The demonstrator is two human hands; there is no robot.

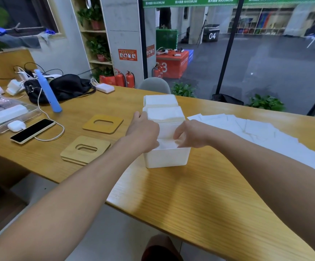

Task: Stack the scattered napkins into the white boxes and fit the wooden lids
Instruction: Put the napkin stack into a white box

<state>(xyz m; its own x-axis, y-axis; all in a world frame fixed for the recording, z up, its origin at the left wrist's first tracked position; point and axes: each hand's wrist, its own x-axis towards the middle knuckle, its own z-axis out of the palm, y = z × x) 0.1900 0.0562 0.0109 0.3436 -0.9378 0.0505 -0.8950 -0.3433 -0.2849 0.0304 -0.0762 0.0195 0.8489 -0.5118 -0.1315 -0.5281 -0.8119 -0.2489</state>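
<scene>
Three white boxes stand in a row on the wooden table. The nearest box [166,157] is open and has napkins low inside it. My left hand [143,131] and my right hand [188,133] both reach into its top, fingers curled down onto the napkins; the fingertips are hidden. The middle box [164,113] and the far box [160,100] are filled to the brim with napkins. Scattered napkins [256,132] lie spread to the right. A wooden lid [103,123] with an oval slot lies to the left, and stacked lids [86,149] lie nearer.
A phone [32,130] on a cable, an earbud case [16,125], a clear bag, a blue tube [48,91] and a black bag [66,86] crowd the table's left end. A grey chair [154,84] stands behind the table. The table's near edge runs diagonally below my arms.
</scene>
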